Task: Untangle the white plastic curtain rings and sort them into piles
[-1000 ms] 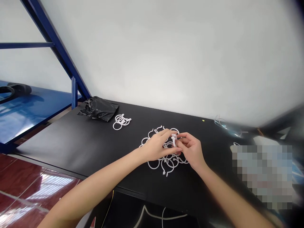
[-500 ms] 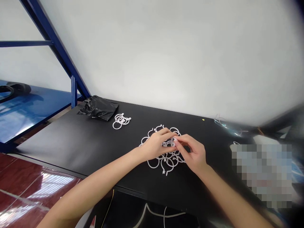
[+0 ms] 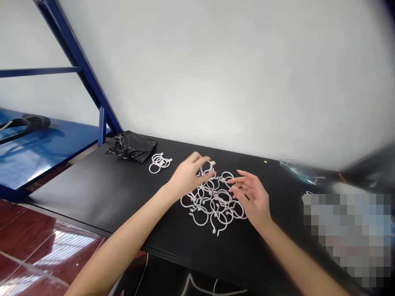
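Note:
My left hand (image 3: pixel 191 172) holds a white plastic ring (image 3: pixel 207 167) between thumb and fingers, raised over the left side of a loose pile of white rings (image 3: pixel 212 200). The ring has a small knob-like clasp on its right side. Several rings in the pile are open, with little end tabs apart. At the pile's right edge my right hand (image 3: pixel 249 195) hovers with fingers apart and nothing in them. Farther left lies a smaller cluster of white rings (image 3: pixel 161 163) on the black table (image 3: pixel 101 185).
A crumpled black plastic bag (image 3: pixel 132 146) rests at the table's back left, beside a blue metal frame (image 3: pixel 83 74). Clear plastic wrapping (image 3: pixel 298 170) and a pixelated item (image 3: pixel 348 238) are on the right. The white wall (image 3: pixel 200 74) stands behind. A cable (image 3: pixel 212 292) hangs below the front edge.
Both hands were together over the pile, fingers pinching a ring. They have parted: my left hand has moved left with the ring, and my right hand has let go and opened.

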`<control>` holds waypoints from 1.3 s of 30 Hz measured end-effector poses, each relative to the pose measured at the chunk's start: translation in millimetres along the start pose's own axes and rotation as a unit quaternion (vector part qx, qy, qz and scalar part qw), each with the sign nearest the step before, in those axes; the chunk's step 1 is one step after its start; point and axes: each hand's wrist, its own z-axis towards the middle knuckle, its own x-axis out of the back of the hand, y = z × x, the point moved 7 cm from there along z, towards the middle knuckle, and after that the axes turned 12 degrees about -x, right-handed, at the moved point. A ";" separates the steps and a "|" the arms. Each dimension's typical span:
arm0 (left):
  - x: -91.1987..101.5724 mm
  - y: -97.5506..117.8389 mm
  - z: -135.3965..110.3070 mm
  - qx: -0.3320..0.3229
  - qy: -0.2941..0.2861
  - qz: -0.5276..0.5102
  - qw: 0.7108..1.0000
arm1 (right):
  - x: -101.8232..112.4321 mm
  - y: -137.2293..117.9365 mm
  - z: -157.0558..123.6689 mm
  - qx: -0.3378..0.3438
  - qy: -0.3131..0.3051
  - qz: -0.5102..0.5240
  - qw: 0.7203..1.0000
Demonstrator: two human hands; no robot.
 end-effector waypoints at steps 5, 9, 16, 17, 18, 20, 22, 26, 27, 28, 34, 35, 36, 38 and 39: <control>41.6 -69.8 -16.4 0.191 -0.087 0.267 0.940 | 4.9 6.3 0.7 -0.007 0.019 0.001 1.000; 51.7 -100.4 -37.5 0.284 -0.217 0.298 0.885 | 4.2 5.9 -1.6 0.001 0.023 -0.020 1.000; 55.4 -112.4 -51.5 0.333 -0.264 0.281 0.860 | 4.7 3.9 -0.5 0.012 0.030 -0.034 0.999; 55.5 -112.6 -51.7 0.333 -0.265 0.283 0.859 | 4.8 3.7 0.0 0.013 0.030 -0.033 0.999; 55.5 -111.9 -50.9 0.331 -0.262 0.285 0.860 | 4.9 3.6 0.5 0.013 0.031 -0.033 0.999; 53.9 -105.7 -44.1 0.309 -0.233 0.292 0.875 | 5.3 3.7 1.0 0.011 0.032 -0.032 0.999; 46.9 -91.4 -32.0 0.263 -0.174 0.282 0.906 | 5.7 4.3 1.0 0.007 0.035 -0.032 0.999; 5.3 -47.6 -10.8 0.129 -0.083 0.117 0.981 | 4.4 6.2 0.1 0.000 0.032 -0.030 0.999; -9.1 -36.2 -8.4 0.091 -0.088 0.057 0.990 | 3.7 6.6 -0.1 -0.001 0.030 -0.031 0.999; -22.2 -26.7 -7.8 0.061 -0.099 0.010 0.993 | 3.1 6.9 -0.2 -0.002 0.029 -0.032 0.999; -57.4 -23.3 -16.8 0.036 -0.154 -0.062 0.986 | 2.7 6.7 0.7 -0.002 0.032 -0.032 0.999; -57.1 -26.7 -16.8 0.038 -0.145 -0.068 0.986 | 2.8 6.4 0.8 -0.002 0.032 -0.033 0.999; -56.2 -29.4 -16.1 0.038 -0.133 -0.077 0.987 | 2.8 6.0 0.9 -0.001 0.032 -0.033 0.999; -54.4 -31.5 -13.6 0.033 -0.112 -0.102 0.988 | 3.0 5.2 1.0 0.002 0.033 -0.032 0.999; -53.1 -31.8 -12.2 0.036 -0.101 -0.119 0.987 | 3.0 4.9 1.1 0.003 0.034 -0.033 0.999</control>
